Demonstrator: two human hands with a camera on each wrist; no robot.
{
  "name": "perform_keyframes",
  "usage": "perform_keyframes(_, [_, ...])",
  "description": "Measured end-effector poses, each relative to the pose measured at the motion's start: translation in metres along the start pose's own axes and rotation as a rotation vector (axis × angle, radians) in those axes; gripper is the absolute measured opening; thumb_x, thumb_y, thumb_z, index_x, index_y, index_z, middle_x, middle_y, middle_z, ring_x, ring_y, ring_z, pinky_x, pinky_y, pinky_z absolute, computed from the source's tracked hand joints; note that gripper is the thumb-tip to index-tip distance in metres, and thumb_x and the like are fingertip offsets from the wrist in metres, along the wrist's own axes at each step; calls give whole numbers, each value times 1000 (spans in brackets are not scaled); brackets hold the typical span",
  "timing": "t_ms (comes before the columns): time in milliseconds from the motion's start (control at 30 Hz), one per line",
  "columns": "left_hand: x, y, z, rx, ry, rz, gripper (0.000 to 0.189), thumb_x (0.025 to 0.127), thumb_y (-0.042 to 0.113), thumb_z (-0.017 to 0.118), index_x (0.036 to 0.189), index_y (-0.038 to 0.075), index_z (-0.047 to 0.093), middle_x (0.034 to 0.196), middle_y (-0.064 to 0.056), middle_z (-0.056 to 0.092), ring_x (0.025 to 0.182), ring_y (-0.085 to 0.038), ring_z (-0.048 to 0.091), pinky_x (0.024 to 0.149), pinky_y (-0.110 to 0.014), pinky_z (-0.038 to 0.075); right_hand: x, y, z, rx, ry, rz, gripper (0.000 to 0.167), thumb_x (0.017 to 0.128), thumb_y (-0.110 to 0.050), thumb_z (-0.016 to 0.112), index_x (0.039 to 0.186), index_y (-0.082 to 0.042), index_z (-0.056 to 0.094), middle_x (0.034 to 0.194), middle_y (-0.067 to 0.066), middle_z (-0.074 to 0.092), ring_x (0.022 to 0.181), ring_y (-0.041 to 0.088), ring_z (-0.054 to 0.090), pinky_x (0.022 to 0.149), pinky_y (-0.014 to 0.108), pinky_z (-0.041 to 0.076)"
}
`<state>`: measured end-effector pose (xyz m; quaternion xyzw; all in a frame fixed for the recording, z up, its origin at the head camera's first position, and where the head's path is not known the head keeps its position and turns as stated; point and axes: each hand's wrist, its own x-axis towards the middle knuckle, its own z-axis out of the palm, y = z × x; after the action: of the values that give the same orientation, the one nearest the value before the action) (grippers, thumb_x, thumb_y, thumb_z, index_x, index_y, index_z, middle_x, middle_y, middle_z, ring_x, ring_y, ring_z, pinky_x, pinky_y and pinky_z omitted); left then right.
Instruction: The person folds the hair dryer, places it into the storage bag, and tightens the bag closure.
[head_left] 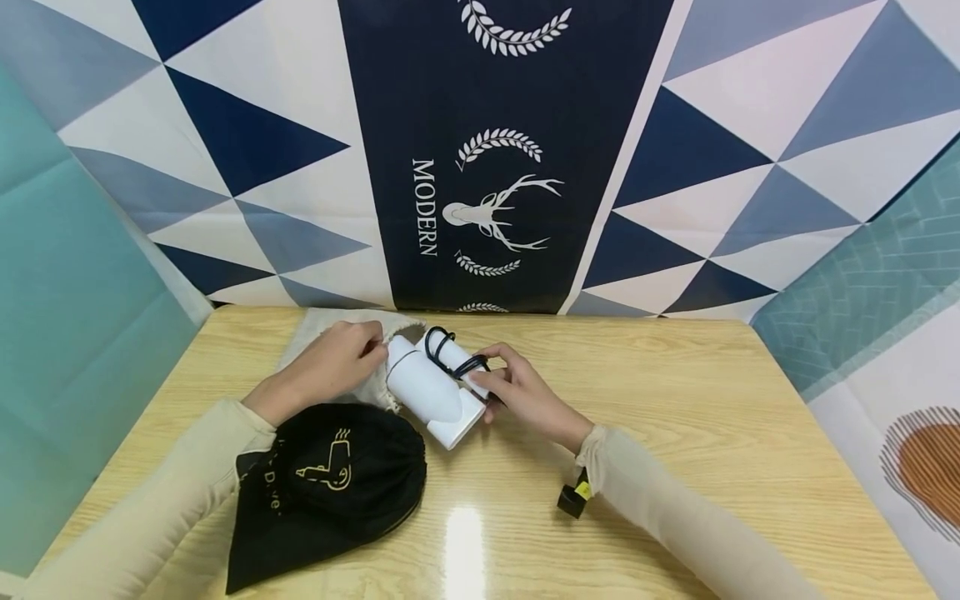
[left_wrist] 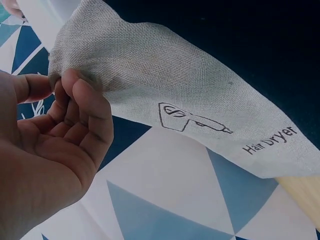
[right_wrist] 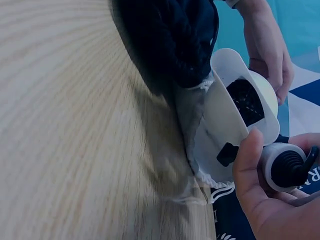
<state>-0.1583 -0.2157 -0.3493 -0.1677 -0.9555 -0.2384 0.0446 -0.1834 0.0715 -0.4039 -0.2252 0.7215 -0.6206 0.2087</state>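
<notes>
A white hair dryer (head_left: 427, 387) with a black cord (head_left: 438, 346) looped round its handle lies slanted at the mouth of a light grey cloth bag (left_wrist: 150, 60). The bag is printed "Hair Dryer", with a dryer outline. My left hand (head_left: 341, 358) pinches the bag's edge between thumb and curled fingers, seen closely in the left wrist view. My right hand (head_left: 525, 396) grips the dryer's handle (right_wrist: 280, 167) near its cord end, thumb on the near side. The nozzle (right_wrist: 245, 95) faces the right wrist camera. The far end of the dryer is partly hidden by the bag.
A black drawstring pouch (head_left: 337, 517) with a gold dryer print lies under my left forearm, in front of the grey bag. The wooden table (head_left: 675, 400) meets a patterned backdrop (head_left: 495, 100) at its far edge. A small black block (head_left: 572, 500) hangs at my right cuff.
</notes>
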Motion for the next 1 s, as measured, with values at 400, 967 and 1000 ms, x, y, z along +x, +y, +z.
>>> perform_keyframes(400, [1,2,4,-4,-11,32,23,96,9,55,73,12,54,58,3,42,50,-11,40,49,-28,33,23,3,16,-48,-44,0,34,99,-13,61,129,-2,48,81,15,68,57,21,60,63,49,57])
perform_keyframes(967, [4,0,6,-16,-48,70,20,97,11,54,77,13,56,61,2,44,54,-12,44,51,-29,38,58,5,22,-16,28,78,48,95,-20,67,135,-3,50,78,6,69,55,14,57,58,27,51])
perform_keyframes(1000, [4,0,6,-17,-48,74,20,97,10,54,77,13,55,61,2,43,55,-12,44,52,-29,38,60,6,22,10,41,97,48,94,-20,68,134,-1,50,77,5,68,55,13,56,58,25,50])
